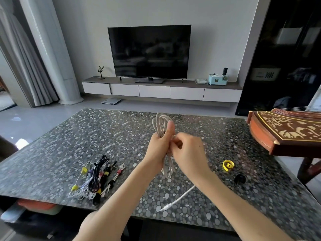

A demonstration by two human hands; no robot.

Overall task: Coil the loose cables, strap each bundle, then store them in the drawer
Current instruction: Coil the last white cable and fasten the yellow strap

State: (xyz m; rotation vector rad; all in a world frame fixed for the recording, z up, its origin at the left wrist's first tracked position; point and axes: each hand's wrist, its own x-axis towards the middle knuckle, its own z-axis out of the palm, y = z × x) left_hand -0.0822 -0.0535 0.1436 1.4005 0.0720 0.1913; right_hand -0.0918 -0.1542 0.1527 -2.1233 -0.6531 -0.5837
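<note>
— Where's the white cable?
— My left hand grips the coil's middle, thumb up, above the table. My right hand pinches a strand beside it (the plug end trails onto the tabletop).
— And the rest?
— The strapped bundles lie at my left; a yellow strap and a black strap lie at my right.
</note>
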